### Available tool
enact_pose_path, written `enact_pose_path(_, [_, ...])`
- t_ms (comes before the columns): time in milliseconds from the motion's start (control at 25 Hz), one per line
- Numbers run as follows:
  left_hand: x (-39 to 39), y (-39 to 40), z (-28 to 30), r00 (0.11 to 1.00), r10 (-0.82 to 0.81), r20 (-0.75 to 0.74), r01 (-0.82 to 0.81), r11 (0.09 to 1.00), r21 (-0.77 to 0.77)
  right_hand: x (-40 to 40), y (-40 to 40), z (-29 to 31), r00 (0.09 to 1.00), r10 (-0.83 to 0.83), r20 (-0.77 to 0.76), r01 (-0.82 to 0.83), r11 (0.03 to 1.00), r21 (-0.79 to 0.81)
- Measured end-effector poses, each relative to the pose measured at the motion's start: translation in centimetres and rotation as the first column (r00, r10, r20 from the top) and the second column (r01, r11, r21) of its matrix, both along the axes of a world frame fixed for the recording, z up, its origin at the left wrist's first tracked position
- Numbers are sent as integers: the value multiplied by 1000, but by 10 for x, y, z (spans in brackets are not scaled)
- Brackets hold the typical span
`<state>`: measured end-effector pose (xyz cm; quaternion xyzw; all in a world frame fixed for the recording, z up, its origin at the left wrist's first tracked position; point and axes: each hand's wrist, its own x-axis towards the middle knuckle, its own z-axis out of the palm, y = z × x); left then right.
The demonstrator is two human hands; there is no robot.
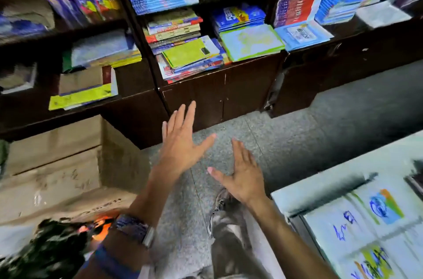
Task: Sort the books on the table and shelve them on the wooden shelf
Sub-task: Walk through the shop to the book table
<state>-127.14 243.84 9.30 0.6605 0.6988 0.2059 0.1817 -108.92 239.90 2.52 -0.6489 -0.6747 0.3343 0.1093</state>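
Dark wooden shelf fills the top of the view, from nine o'clock round to three, every bay crammed with blurred stacks of shelved books. Grey speckled floor runs below it. Both hands are out front and empty: left hand at centre, fingers straight and spread toward the cabinet doors; right hand just beside it, palm flat, thumb out. Down at four o'clock sits the table, pale books lying flat on it. Cardboard boxes stacked at eight o'clock.
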Motion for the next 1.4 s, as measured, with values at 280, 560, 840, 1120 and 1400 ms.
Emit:
enact_pose_path(280, [49,174,1,982,-188,-27,186,980,-76,41,142,-8,989,-143,30,145,986,-84])
enact_pose_path(560, [141,308,0,878,-478,-27,474,876,-92,103,223,-3,900,-436,-1,435,897,-84])
enact_pose_path(840, [246,438,-10,735,-677,48,679,733,-46,168,308,-5,723,-690,42,690,719,-83])
enact_pose_path(1120, [373,536,-7,526,-847,73,851,524,-44,250,370,2,473,-874,107,881,471,-50])
enact_pose_path(1400, [560,566,-21,336,-939,75,940,330,-89,402,401,-19,282,-955,91,959,282,-12])
